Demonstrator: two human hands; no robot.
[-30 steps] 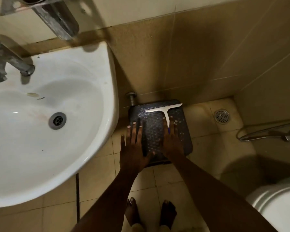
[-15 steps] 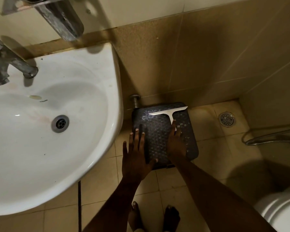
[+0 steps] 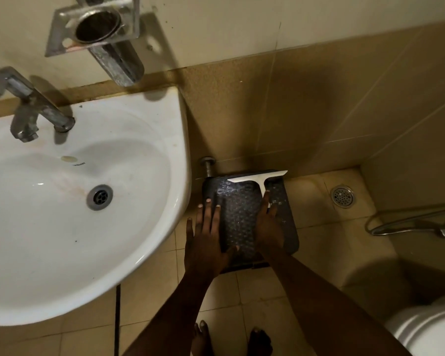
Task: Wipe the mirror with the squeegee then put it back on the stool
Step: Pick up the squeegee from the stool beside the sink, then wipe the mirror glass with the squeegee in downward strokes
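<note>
A white T-shaped squeegee (image 3: 257,177) lies on the dark woven-pattern stool (image 3: 237,209), which stands on the floor against the wall; its blade is at the far edge. My right hand (image 3: 267,227) lies over the lower part of the handle with fingers curled around it and the index finger along the handle. My left hand (image 3: 206,240) hovers flat with fingers spread over the stool's left edge, holding nothing. The mirror is out of view.
A white sink (image 3: 165,227) with a metal tap (image 3: 34,111) fills the left, and its rim overhangs close to my left hand. A metal wall holder (image 3: 100,27) sits above. A floor drain (image 3: 342,196), a spray hose (image 3: 421,222) and a toilet (image 3: 432,330) are on the right.
My right hand went from flat over the handle to curled around it. The view tilted up slightly, showing more wall. The squeegee still rests on the stool.
</note>
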